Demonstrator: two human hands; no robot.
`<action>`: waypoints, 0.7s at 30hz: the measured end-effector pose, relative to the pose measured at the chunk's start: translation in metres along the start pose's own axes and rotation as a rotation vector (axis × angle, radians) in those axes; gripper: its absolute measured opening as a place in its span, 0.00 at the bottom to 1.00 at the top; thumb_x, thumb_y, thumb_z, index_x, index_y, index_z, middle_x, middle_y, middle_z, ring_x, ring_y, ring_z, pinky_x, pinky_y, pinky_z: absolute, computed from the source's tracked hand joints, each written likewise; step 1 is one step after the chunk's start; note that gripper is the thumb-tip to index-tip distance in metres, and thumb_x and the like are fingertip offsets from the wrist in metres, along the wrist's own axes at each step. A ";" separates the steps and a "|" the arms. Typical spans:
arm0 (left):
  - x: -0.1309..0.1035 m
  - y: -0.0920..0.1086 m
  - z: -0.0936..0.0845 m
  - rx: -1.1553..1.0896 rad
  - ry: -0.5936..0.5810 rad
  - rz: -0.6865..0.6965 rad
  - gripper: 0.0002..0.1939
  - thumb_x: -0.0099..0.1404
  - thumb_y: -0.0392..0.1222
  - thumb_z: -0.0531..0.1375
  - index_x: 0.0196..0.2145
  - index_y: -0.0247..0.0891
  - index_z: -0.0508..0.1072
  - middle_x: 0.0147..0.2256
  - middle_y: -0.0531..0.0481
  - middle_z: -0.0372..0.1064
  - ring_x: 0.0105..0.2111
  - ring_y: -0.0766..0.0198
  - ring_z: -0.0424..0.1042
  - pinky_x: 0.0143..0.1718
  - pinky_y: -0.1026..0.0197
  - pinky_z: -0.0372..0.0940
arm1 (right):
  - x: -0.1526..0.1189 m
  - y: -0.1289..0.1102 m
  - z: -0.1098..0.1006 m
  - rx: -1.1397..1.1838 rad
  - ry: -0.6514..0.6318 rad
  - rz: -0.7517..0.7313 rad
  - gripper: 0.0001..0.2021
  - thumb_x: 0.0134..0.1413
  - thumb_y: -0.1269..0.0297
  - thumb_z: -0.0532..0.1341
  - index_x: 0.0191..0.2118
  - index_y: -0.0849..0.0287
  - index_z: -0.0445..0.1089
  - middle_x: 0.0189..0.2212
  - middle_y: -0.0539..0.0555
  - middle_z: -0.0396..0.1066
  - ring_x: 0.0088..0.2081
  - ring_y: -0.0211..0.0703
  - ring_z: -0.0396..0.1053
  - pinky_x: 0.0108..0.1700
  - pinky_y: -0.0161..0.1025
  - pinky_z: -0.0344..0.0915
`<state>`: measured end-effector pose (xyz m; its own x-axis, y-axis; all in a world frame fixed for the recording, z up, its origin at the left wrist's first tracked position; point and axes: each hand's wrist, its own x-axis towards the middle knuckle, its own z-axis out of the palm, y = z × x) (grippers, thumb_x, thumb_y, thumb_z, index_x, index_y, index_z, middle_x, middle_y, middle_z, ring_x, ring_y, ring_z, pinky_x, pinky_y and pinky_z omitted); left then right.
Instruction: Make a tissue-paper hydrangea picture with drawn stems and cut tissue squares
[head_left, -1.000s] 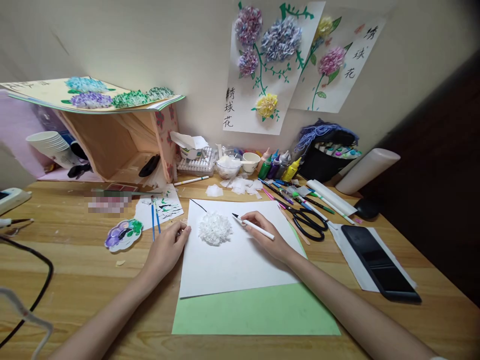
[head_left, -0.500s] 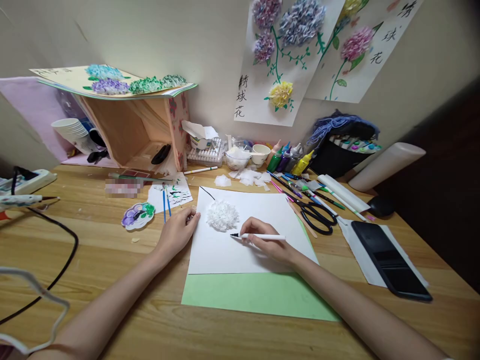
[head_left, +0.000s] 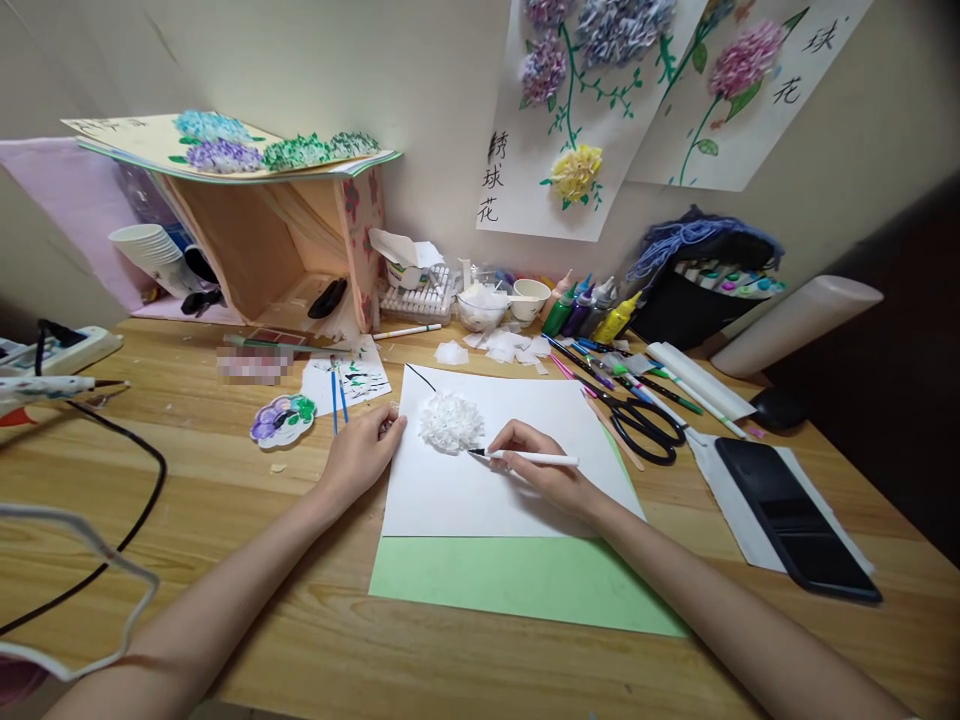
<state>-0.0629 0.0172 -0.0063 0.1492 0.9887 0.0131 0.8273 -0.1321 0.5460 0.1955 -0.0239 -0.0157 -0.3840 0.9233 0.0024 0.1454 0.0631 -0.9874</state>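
Observation:
A white sheet (head_left: pixel 457 500) lies on a green sheet (head_left: pixel 510 585) on the wooden table. Near its upper left is a fluffy white paper flower (head_left: pixel 451 422), with a short dark line (head_left: pixel 421 377) above it. My right hand (head_left: pixel 540 462) is closed around a white brush pen (head_left: pixel 544 459). The pen's black tip is just right of and below the flower; whether it touches the paper is too small to tell. My left hand (head_left: pixel 364 445) rests at the sheet's left edge with its fingers curled, and whatever may be inside them is hidden.
Black scissors (head_left: pixel 641 428), pens and a phone (head_left: pixel 795 520) lie to the right. Paint bottles (head_left: pixel 589 312) and a bowl of white paper (head_left: pixel 481 306) stand at the back. On the left are a paint palette (head_left: pixel 283 421), blue brushes (head_left: pixel 335 400) and a black cable (head_left: pixel 154 490).
The whole view has shifted slightly. The pen tip in my right hand has moved a little nearer the white flower. My left hand has stayed at the sheet's edge.

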 end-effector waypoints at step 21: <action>0.000 0.003 -0.001 0.027 0.002 -0.014 0.17 0.64 0.51 0.47 0.31 0.39 0.69 0.31 0.50 0.71 0.32 0.59 0.68 0.28 0.62 0.53 | 0.001 0.002 -0.006 -0.031 -0.025 -0.004 0.08 0.54 0.60 0.58 0.35 0.59 0.66 0.31 0.52 0.68 0.33 0.40 0.63 0.33 0.36 0.57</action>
<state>-0.0614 0.0168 -0.0041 0.1366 0.9906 0.0076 0.8437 -0.1204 0.5232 0.2009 -0.0201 -0.0169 -0.4074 0.9133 0.0023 0.1714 0.0790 -0.9820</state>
